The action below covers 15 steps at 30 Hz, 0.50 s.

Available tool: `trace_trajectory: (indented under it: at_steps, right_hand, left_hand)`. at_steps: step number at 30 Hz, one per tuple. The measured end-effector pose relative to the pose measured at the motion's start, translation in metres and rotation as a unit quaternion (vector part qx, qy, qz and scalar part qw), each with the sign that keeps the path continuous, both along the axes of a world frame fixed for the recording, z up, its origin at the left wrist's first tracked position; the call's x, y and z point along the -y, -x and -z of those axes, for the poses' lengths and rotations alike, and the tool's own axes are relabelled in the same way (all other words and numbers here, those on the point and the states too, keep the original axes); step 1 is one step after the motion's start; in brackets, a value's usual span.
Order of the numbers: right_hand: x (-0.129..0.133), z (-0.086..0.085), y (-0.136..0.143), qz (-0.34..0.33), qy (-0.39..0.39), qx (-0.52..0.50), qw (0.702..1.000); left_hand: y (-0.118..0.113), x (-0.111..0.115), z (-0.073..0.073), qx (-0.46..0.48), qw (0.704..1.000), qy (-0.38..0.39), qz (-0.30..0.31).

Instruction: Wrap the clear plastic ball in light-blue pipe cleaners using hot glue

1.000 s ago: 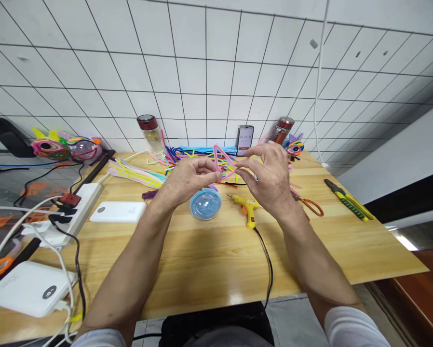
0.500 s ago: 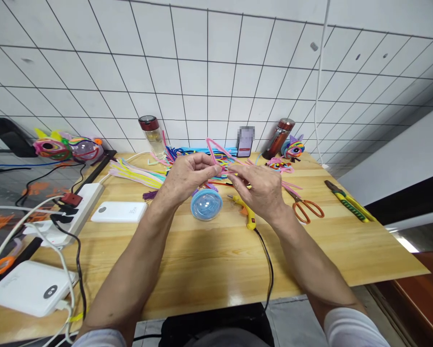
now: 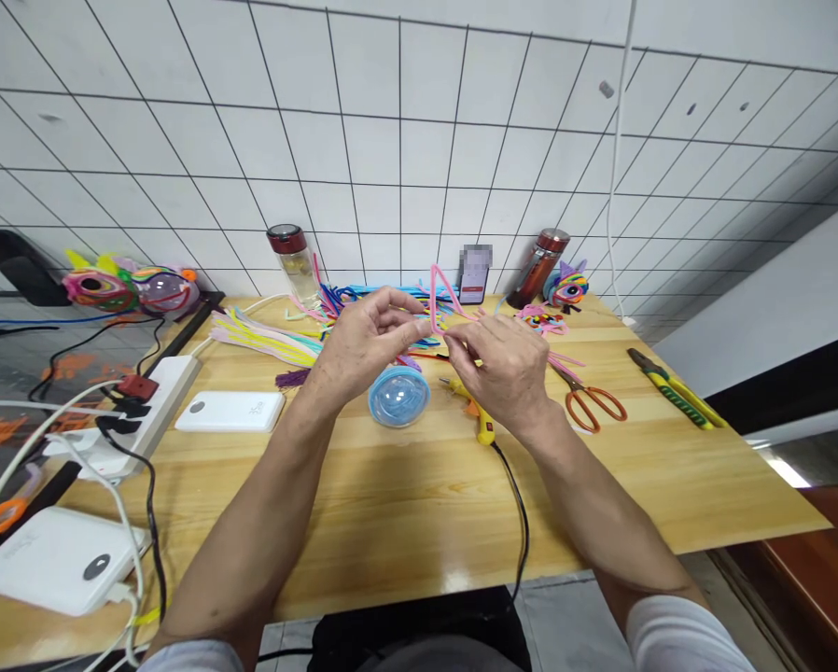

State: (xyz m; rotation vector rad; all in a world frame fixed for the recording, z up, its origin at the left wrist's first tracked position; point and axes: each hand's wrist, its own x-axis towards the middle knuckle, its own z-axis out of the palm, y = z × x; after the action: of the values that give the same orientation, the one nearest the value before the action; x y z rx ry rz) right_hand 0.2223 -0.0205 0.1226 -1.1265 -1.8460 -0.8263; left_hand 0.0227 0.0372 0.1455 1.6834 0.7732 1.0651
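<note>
A pink fuzzy stem [image 3: 434, 291], bent into a narrow pointed shape, stands up between my hands. My right hand [image 3: 507, 364] pinches its lower end between thumb and fingers. Close by on the other side, my left hand [image 3: 371, 343] has its fingers apart, with the thumb tip near the stem; whether it touches is unclear. Below them sits a clear round container with a blue rim [image 3: 398, 397]. A yellow glue gun [image 3: 485, 422] lies beside it under my right hand. Behind my hands are several coloured stems [image 3: 265, 338].
Orange-handled scissors [image 3: 596, 409] and green-yellow pliers [image 3: 677, 397] lie at the right. Two bottles [image 3: 297, 266] and a phone [image 3: 474, 277] stand near the wall. At the left are white power banks [image 3: 230, 411], a power strip [image 3: 149, 411], cables and colourful fish figures [image 3: 101, 287].
The pink stem's bent part has shifted right and now stands more upright. My left fingers have come away from the stem and spread; my right hand keeps its pinch.
</note>
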Motion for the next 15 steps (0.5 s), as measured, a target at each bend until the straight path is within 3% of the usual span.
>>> trace_trajectory:
  at_steps: [3, 8, 15]
  right_hand:
    - [-0.0005, 0.0012, 0.0006, 0.006, -0.004, -0.009, 1.0]
    - [-0.0019, 0.005, 0.0028, 0.005, 0.006, -0.02, 1.0]
    - [-0.0015, 0.0042, 0.0048, 0.023, 0.022, -0.004, 0.999]
  left_hand:
    - [-0.0024, 0.004, 0.0036, -0.038, 0.995, -0.095, -0.013]
    - [-0.0068, 0.0079, 0.0053, -0.133, 0.96, -0.244, -0.039]
    - [-0.0054, 0.0077, 0.0006, -0.175, 0.937, -0.297, -0.058]
